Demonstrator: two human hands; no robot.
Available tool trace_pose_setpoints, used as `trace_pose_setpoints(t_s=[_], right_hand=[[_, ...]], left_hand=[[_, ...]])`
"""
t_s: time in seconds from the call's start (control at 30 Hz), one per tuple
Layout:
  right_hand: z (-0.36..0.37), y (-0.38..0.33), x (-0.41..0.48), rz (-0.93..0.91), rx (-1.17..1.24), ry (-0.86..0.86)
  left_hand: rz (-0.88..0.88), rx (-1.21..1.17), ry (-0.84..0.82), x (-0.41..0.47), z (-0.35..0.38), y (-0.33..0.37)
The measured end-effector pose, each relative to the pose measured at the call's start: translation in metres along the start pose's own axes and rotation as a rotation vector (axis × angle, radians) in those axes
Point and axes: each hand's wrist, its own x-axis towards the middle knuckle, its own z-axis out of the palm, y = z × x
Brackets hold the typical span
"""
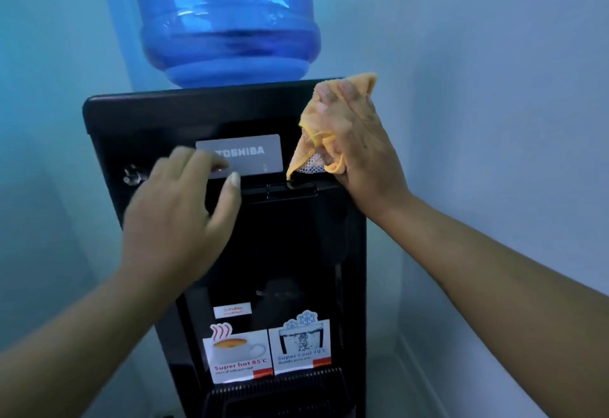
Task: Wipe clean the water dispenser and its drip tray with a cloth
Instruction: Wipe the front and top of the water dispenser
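Note:
A black water dispenser (pixel 138 120) stands in front of me with a blue bottle (pixel 227 22) on top. My right hand (pixel 359 150) presses a yellow cloth (pixel 316 150) against the dispenser's upper right front corner, fingers closed around the cloth. My left hand (pixel 178 219) hovers flat over the left front, fingers spread, holding nothing, partly covering the grey brand panel (pixel 253 150). The black slatted drip tray (pixel 280 394) juts out at the bottom. Hot and cold stickers (pixel 267 351) sit above it.
Pale blue walls (pixel 510 120) close in on both sides and behind the dispenser. A narrow gap runs down the right side to the floor (pixel 395 384). The taps' recess (pixel 280 252) is dark.

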Motion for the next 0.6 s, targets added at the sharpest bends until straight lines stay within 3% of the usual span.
trace_pose_setpoints(t_s=[0.13, 0.43, 0.5, 0.6], right_hand=[[-0.003, -0.005, -0.008, 0.025, 0.028, -0.029], [-0.006, -0.018, -0.079, 0.230, 0.050, -0.115], [-0.011, -0.022, -0.103, 0.224, 0.025, -0.197], [-0.029, -0.024, -0.129, 0.241, 0.068, -0.458]], left_hand=[[0.046, 0.190, 0.059, -0.015, 0.014, -0.011], [-0.007, -0.040, 0.006, 0.003, 0.010, -0.035], [0.018, -0.076, 0.003, 0.003, 0.013, -0.044], [-0.071, -0.198, 0.006, 0.006, 0.019, -0.046]])
